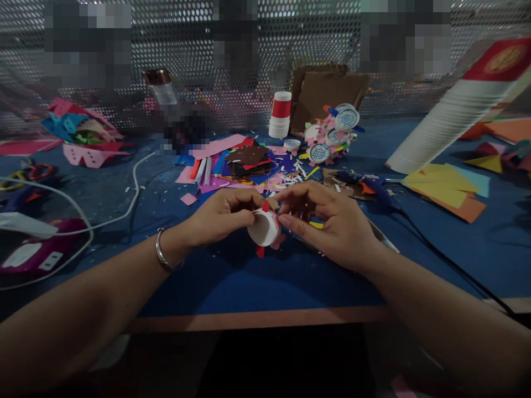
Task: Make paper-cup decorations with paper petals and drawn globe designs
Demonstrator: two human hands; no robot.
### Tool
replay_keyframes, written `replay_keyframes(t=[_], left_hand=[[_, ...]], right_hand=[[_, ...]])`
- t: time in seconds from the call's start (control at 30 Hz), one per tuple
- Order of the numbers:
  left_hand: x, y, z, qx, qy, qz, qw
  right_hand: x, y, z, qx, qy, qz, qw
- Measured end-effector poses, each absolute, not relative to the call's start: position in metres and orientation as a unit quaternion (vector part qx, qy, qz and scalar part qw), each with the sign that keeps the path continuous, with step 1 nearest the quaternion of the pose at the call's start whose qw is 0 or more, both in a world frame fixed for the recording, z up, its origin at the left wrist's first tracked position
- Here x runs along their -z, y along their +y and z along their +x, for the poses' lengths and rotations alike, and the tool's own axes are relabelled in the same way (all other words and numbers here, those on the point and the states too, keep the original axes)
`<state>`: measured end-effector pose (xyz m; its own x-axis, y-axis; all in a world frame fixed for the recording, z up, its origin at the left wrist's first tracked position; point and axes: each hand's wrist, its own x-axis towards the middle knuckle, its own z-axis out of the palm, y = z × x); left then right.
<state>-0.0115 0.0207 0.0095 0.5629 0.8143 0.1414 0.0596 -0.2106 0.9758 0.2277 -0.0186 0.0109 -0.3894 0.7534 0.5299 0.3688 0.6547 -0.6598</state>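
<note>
A small white paper cup (264, 230) with its round end facing me is held just above the table's near part. A red paper tip (265, 205) stands up at its top, a red piece (260, 251) hangs below, and a pink paper piece (279, 241) sticks out at the right. My left hand (226, 215) grips the cup from the left, thumb on its rim. On the other side, my right hand (327, 218) is curled, its thumb and fingertips closed at the cup's right edge by the pink paper. Its farther fingers are partly hidden.
Behind my hands lie stacked coloured paper (249, 160) and scraps. Decorated cups (332, 135) and a short cup stack (280, 116) stand farther back. A glue gun (379, 193) with a black cord lies right, near a tall leaning cup stack (452, 121). Scissors (39, 171) and a white cable lie left.
</note>
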Motion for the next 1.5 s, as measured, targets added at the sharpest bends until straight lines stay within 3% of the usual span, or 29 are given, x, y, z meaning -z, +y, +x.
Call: replay_keyframes(t=[0.5,0.83,1.3,1.5], left_hand=[[-0.013,0.02,-0.013,-0.338,0.311,0.647,0.609],[-0.014,0.024,-0.017,-0.444,0.304,0.497,0.68],[-0.007,0.049,-0.02,-0.648,0.37,0.393,0.537],[-0.009,0.053,-0.024,-0.647,0.383,0.369,0.547]], right_hand=[[-0.014,-0.02,0.226,-0.194,-0.77,-0.363,0.488],[-0.014,-0.014,0.229,-0.225,-0.698,-0.421,0.534],[-0.011,-0.008,0.232,-0.302,-0.629,-0.438,0.566],[-0.007,-0.005,0.234,-0.297,-0.625,-0.431,0.58]])
